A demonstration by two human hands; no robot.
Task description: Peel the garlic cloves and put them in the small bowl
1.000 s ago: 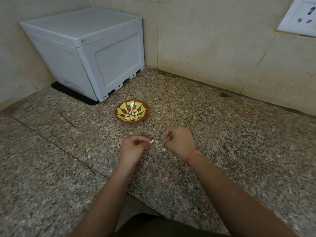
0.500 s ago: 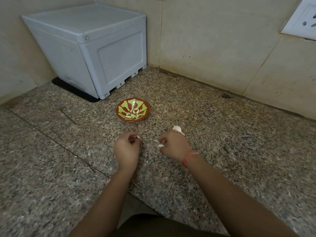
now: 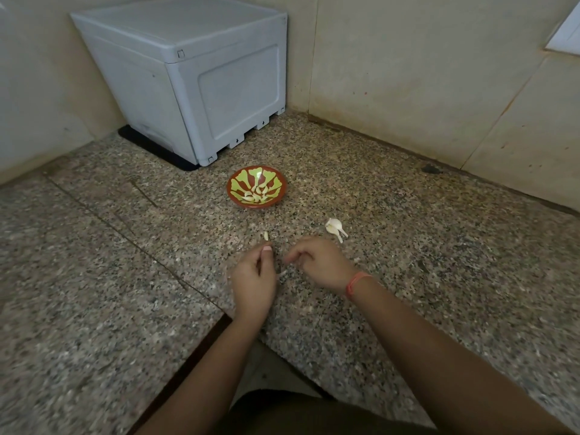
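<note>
just beyond your curled left hand (image 3: pixel 254 277) a clove (image 3: pixel 266 236) is short of the small bowl (image 3: pixel 257 205); lift it in gently. your right hand (image 3: pixel 317 265) curls too; whether either holds skin, i can't tell.

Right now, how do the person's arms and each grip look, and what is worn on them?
The left forearm and the right forearm are bare, with no sleeve in view. The right wrist carries a thin orange-red band; the left wrist carries nothing. The left grip and the right grip are ungloved, and no ring or watch shows.
</note>
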